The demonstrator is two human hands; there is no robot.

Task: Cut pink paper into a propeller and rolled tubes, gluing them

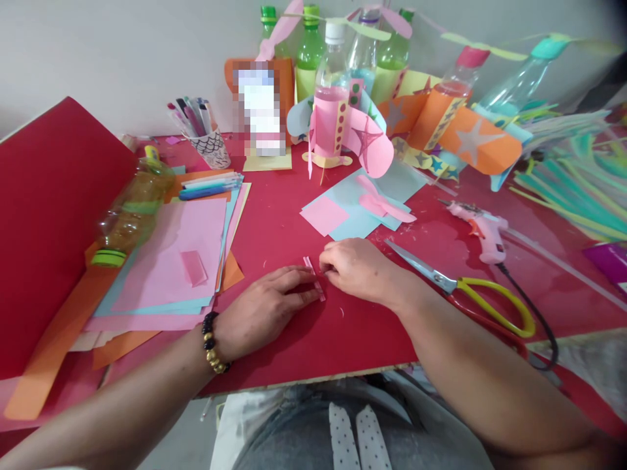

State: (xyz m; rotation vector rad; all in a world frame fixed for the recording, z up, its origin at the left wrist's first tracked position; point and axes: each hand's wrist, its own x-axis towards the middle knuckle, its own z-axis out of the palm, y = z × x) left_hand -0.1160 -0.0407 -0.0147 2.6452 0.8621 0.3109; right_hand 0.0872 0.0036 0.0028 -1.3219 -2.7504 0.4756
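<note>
A narrow folded pink paper strip [320,293] lies on the red tabletop in front of me. My left hand [264,307], with a beaded bracelet at the wrist, holds it down under the fingertips. Just right of the strip, my right hand [360,271] rests with its fingers curled in; whatever is inside them, if anything, is hidden. A second folded pink paper piece [193,268] sits on the pink sheet [166,238] to the left. Beyond my right hand are blue paper sheets [353,225] and a pink paper propeller [382,201].
Scissors [443,281] and a pink glue gun [482,228] lie on the right. A plastic bottle [132,215] is on its side at left. A pen cup [210,150], a blurred-out phone [262,108] and several decorated bottles [330,124] stand at the back.
</note>
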